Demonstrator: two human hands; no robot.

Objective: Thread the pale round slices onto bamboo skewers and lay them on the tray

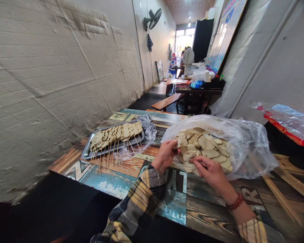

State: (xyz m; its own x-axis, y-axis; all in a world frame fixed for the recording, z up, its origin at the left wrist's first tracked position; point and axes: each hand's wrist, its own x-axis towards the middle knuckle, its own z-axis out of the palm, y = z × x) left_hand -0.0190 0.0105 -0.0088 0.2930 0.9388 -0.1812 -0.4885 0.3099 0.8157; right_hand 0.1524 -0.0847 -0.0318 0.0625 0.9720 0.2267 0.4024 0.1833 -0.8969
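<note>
A clear plastic bag point(253, 148) lies open in front of me, heaped with thin, pale beige slices point(209, 154). At its left edge my left hand point(166, 153) is closed, thumb and fingers pinched together; what they hold is hidden. Over the near side of the heap, my right hand point(209, 169) pinches the edge of one pale slice point(189, 155) between thumb and fingertips. To the left, a metal tray point(86, 151) carries rows of similar slices threaded on skewers point(108, 152), whose bare ends stick out over the near rim.
Bundles of bamboo skewers point(281, 197) lie at the right of the patterned table point(103, 182). A red and clear package point(288, 123) sits on a dark object there. Crumpled plastic point(147, 126) touches the tray. Behind are a bench point(168, 101), another cluttered table and walls on both sides.
</note>
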